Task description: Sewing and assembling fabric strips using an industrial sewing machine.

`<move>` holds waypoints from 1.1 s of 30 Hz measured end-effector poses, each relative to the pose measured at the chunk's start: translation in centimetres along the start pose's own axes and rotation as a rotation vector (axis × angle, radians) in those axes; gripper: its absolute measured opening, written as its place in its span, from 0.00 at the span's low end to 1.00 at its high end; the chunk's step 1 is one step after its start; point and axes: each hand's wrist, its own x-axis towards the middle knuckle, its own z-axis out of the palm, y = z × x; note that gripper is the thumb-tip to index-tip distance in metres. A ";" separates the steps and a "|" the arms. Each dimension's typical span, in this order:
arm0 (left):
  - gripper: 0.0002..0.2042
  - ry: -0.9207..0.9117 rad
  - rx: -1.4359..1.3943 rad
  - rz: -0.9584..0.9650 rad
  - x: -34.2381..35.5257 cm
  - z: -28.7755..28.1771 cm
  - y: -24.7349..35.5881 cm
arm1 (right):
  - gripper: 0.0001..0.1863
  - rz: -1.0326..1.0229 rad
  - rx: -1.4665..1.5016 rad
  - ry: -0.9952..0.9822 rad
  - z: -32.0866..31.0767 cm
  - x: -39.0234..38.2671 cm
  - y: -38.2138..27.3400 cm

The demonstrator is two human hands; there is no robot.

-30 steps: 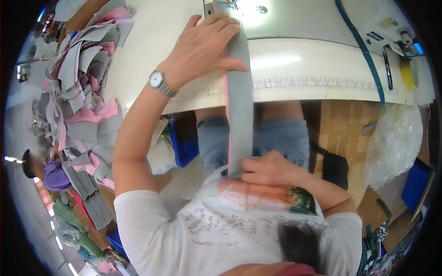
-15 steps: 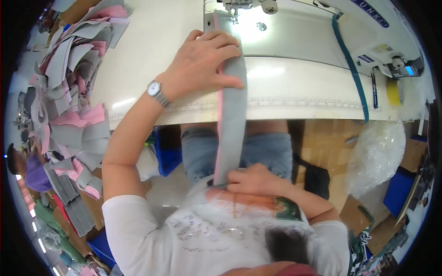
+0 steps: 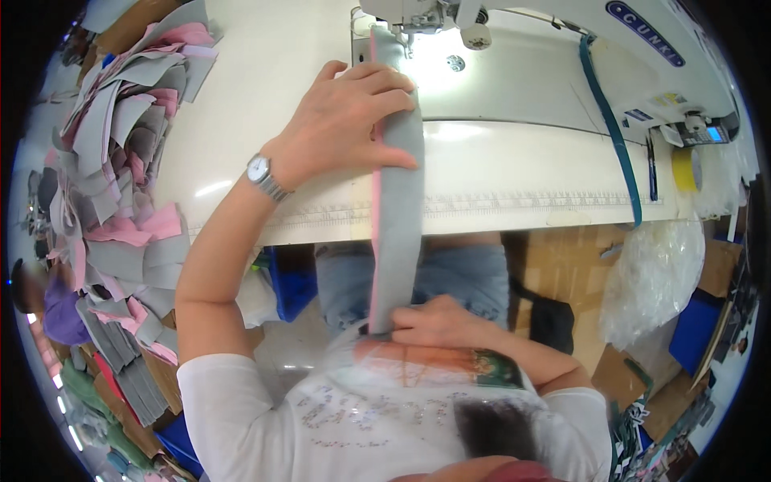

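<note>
A long grey strip with a pink layer along its left side (image 3: 397, 205) runs from beneath the lit presser-foot area of the sewing machine (image 3: 418, 24) over the table's front edge to my waist. My left hand (image 3: 353, 116), wearing a watch, rests on the strip just short of the needle, thumb and fingers spread across it. Low at the strip's near end, my right hand (image 3: 430, 321) has its fingers curled, pinching that end.
Grey and pink pieces (image 3: 120, 128) are heaped along the left, near another person in purple (image 3: 64, 305). On the right lie a teal strap (image 3: 614, 128), a pen (image 3: 652, 173) and yellow tape (image 3: 687, 169). Below hangs a clear plastic bag (image 3: 650, 281); the table's edge (image 3: 562, 221) crosses mid-frame.
The view has shifted, so the table sits lower in the picture and more of the sewing machine shows. Both hands remain on the strip in much the same places.
</note>
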 end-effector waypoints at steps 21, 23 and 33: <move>0.08 -0.022 -0.096 0.174 -4.8 -1.3 4.7 | 0.06 -0.035 -0.167 0.205 0.3 0.6 0.2; 0.08 -0.032 -0.083 0.169 -4.9 -1.0 5.2 | 0.06 -0.045 -0.163 0.221 0.4 0.4 0.0; 0.17 -0.063 -0.035 0.070 -4.5 -1.2 5.6 | 0.08 -0.074 -0.251 0.228 -1.9 0.7 -2.1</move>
